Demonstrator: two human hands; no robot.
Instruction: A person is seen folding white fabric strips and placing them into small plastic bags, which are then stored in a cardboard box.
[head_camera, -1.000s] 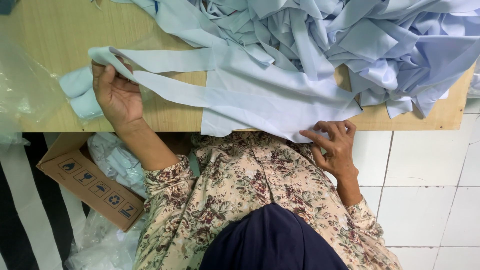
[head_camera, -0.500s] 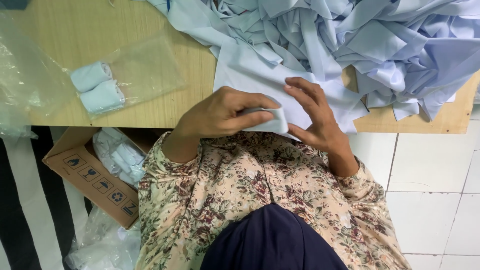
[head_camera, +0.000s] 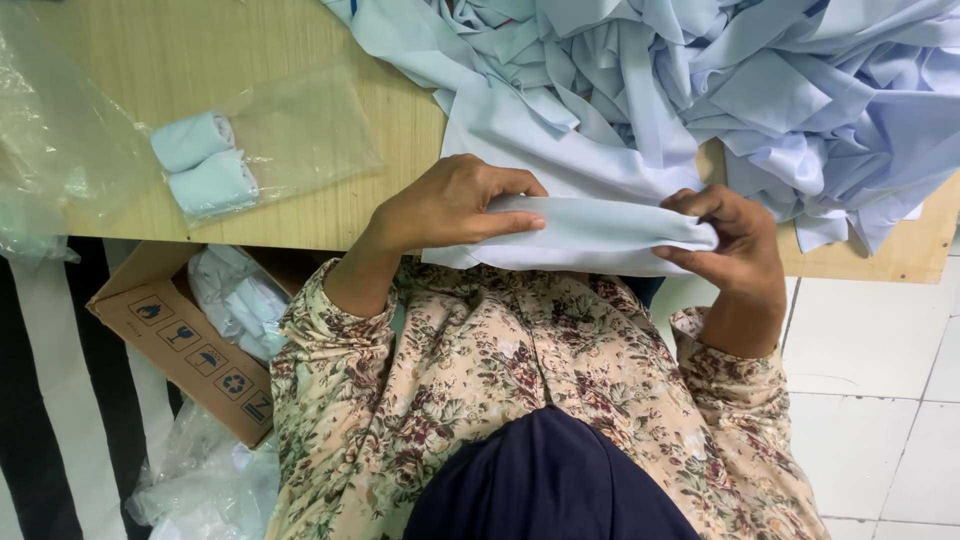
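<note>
1. Both hands are closed on one folded strip (head_camera: 590, 230) of pale blue cloth. Left hand (head_camera: 450, 205) pinches its left end, thumb under and fingers curled over the top; right hand (head_camera: 735, 245) clamps the right end between thumb and fingers.
2. Strip is held level, just off the near edge of the counter (head_camera: 250, 60), above the lap.
3. Pile (head_camera: 720, 90) of like cloth lies on the counter at 1 o'clock from the strip, its near edge touching or just behind the strip; which, I cannot tell.
4. Clear bag (head_camera: 290, 130) at 10 o'clock holds two rolls (head_camera: 200, 165) of the same cloth, side by side.
5. Carton (head_camera: 175, 335) at 8 o'clock, below the counter, holds more bagged cloth.
6. Judgement: step in hand is folding or flattening the strip lengthwise, ahead of rolling.
7. Judgement: next move calls for even tension at both ends and aligned edges, starting tight from one end.
</note>
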